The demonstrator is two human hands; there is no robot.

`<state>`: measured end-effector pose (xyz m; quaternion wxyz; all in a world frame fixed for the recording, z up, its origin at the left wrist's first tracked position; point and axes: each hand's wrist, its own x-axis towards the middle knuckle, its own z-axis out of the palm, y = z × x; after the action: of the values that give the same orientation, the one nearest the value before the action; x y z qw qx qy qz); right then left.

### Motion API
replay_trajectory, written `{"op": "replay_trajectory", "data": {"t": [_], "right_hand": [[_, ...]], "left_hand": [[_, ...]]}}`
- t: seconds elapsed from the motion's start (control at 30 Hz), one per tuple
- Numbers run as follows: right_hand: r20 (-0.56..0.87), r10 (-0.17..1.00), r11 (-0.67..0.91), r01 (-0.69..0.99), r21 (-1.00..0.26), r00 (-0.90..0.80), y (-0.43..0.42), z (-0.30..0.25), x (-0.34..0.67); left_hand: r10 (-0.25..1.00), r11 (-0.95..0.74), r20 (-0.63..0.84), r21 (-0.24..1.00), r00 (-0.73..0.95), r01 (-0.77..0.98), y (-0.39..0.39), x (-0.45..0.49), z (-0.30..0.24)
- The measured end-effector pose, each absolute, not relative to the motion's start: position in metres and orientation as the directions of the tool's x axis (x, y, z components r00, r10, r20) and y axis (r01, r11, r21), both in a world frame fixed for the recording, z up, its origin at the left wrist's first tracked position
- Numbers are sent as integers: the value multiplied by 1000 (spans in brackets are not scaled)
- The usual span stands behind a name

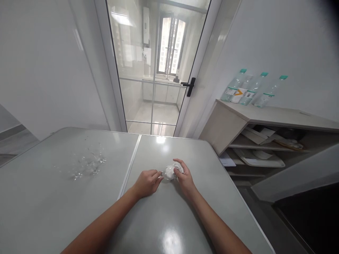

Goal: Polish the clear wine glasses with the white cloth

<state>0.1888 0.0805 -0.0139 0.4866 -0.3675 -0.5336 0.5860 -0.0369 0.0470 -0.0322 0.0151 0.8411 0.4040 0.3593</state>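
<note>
A small crumpled white wad, perhaps tissue or thin plastic (169, 171), lies on the grey table (185, 225) between my hands. My right hand (183, 175) curls its fingers over the wad's right side and grips it. My left hand (147, 182) rests knuckles-up on the table, pinching the wad's left end with its fingertips. To the left of my hands, a patch of spilled water drops (88, 164) glistens on the tabletop.
A seam (129, 165) splits the table into two halves. Right of the table stands a low wooden shelf (265, 116) holding papers, with three plastic bottles (254, 90) on top. A glass door (159, 67) with a black handle lies straight ahead.
</note>
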Motion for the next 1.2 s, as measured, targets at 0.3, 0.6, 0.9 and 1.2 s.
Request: {"op": "replay_trajectory", "data": {"t": [0.3, 0.6, 0.9, 1.2], "right_hand": [[387, 799, 500, 152, -852, -460, 79, -7, 204], [118, 982, 79, -246, -966, -147, 81, -4, 190], [-23, 992, 29, -399, -916, 125, 95, -4, 202], [-17, 918, -274, -605, -748, -395, 65, 5, 174]], "left_hand": [[949, -32, 1, 995, 317, 94, 62, -46, -27], [671, -661, 672, 349, 314, 665, 49, -38, -35], [705, -644, 685, 510, 184, 570, 48, -39, -31], [921, -389, 377, 877, 99, 283, 50, -33, -20]]}}
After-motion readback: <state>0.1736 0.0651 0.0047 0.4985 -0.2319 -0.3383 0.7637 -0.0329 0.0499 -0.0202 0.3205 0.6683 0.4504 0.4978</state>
